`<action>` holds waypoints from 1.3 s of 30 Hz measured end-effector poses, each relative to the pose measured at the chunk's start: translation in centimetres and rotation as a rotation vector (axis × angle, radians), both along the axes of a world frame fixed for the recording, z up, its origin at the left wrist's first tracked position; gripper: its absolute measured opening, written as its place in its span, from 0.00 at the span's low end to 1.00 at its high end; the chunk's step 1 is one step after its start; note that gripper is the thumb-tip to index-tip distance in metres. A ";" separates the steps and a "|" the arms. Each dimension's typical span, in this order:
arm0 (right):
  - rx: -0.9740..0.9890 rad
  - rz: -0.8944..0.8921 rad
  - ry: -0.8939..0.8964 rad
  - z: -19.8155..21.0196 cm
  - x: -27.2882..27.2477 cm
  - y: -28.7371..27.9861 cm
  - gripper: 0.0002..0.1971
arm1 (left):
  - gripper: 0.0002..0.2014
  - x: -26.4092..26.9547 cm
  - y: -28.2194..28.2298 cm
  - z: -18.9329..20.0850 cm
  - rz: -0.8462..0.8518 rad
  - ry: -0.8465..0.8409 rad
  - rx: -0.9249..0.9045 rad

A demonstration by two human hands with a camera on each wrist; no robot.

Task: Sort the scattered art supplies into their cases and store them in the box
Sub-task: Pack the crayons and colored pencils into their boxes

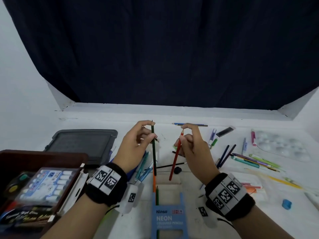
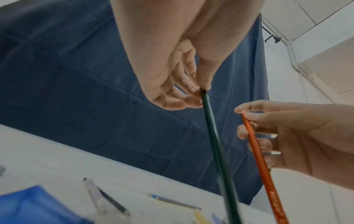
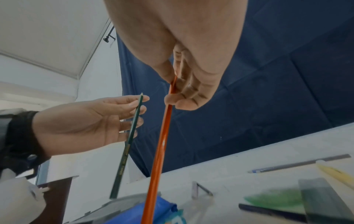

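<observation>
My left hand [image 1: 138, 144] pinches a dark green pencil [image 1: 154, 152] near its sharpened tip, point up, above the table. Beside it my right hand [image 1: 189, 145] pinches a red-orange pencil [image 1: 175, 161] the same way. Both pencils hang with their lower ends just above the blue "Neon" pencil case [image 1: 168, 218], where an orange pencil [image 1: 154, 180] and a green pencil [image 1: 157, 195] stick out of its top. In the left wrist view the green pencil [image 2: 214, 144] runs down from my fingers; in the right wrist view the red-orange pencil [image 3: 162, 144] does.
A dark brown box [image 1: 10, 161] at the lower left holds a marker set [image 1: 50, 185] and paint packs. A grey lid [image 1: 81, 144] lies behind it. Several pens and pencils [image 1: 250, 161], a clear palette [image 1: 283, 145] and a blue sharpener [image 1: 286, 203] are scattered at the right.
</observation>
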State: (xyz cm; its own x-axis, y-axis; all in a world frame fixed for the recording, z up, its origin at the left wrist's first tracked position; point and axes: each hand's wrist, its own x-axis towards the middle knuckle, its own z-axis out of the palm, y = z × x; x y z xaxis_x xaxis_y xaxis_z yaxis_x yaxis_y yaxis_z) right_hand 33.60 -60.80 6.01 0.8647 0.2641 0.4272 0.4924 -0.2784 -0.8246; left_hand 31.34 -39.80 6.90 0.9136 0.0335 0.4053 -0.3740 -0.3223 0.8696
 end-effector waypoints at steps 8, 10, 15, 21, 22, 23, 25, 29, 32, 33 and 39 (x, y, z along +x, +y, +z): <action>-0.074 0.067 0.121 -3.9 -1.0 0.3 0.09 | 0.17 -2.8 -0.3 -3.7 -0.022 0.108 -0.086; -0.090 0.074 0.159 -4.8 -1.1 0.4 0.09 | 0.16 -2.8 -0.5 -4.4 -0.030 0.131 -0.075; -0.093 0.010 0.138 -5.6 -1.0 0.4 0.09 | 0.17 -2.4 -1.1 -5.9 -0.034 0.209 0.021; -0.064 -0.030 0.218 -5.9 -0.7 0.7 0.10 | 0.17 -0.9 -1.6 -6.9 0.040 0.287 0.242; -0.080 -0.025 0.248 -6.0 -0.7 0.7 0.11 | 0.18 -0.6 -1.7 -7.0 0.041 0.322 0.283; -0.108 -0.016 0.286 -6.2 -0.7 0.8 0.14 | 0.19 -0.4 -1.7 -7.2 0.030 0.362 0.335; -0.191 0.019 0.352 -6.5 -0.9 0.8 0.21 | 0.21 -0.3 -1.8 -7.4 -0.013 0.426 0.439; -0.383 0.084 0.388 -7.1 -1.3 0.8 0.26 | 0.23 -0.5 -1.9 -6.9 -0.069 0.484 0.663; -0.490 0.134 0.419 -7.0 -1.6 0.9 0.20 | 0.27 -0.7 -1.8 -6.9 -0.063 0.447 0.928; -0.532 0.151 0.411 -6.9 -1.8 1.0 0.19 | 0.28 -0.9 -1.9 -6.8 -0.064 0.445 1.007; -0.841 0.239 0.201 -6.3 -2.3 1.0 0.21 | 0.24 -3.0 -1.9 -6.2 -0.155 0.457 1.183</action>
State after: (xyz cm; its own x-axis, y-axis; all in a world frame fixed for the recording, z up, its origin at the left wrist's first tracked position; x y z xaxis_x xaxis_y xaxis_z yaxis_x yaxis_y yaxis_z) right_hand 31.28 -59.83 -0.26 0.7841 0.6040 -0.1423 0.4831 -0.7381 -0.4709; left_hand 28.36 -41.72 0.68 0.9391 -0.2502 -0.2356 -0.2214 -0.9647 0.1424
